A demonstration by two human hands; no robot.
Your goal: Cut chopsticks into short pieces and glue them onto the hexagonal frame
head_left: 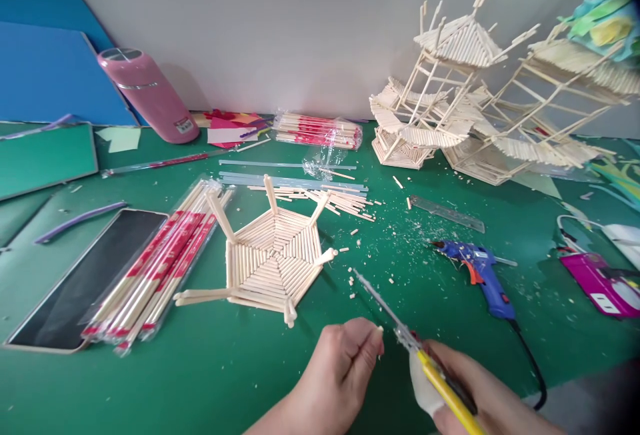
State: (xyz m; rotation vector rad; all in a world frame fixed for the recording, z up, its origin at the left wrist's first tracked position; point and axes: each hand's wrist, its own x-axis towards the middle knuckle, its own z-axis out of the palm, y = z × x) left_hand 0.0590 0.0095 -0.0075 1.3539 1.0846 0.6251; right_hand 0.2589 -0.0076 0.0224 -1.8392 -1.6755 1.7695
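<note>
My left hand (343, 368) is closed near the front of the table, pinching a thin pale wooden stick (381, 330); only a short end of it shows. My right hand (480, 382) grips a yellow-handled cutting tool (440, 382) with a long, thin metal blade pointing away to the upper left. Something white covers part of that hand's fingers. The blade lies just right of my left fingertips, apart from them. Beyond the left hand sits a hexagonal stick base (275, 258), with short stick posts standing or leaning outward at its corners.
Packed sticks (155, 262) lie left on a dark board (85, 282). Loose sticks (345, 202), a clear ruler (447, 213) and a blue glue gun (475, 268) surround the scraps. Behind stand two stick towers (450, 42) (535, 102) and a pink bottle (150, 95).
</note>
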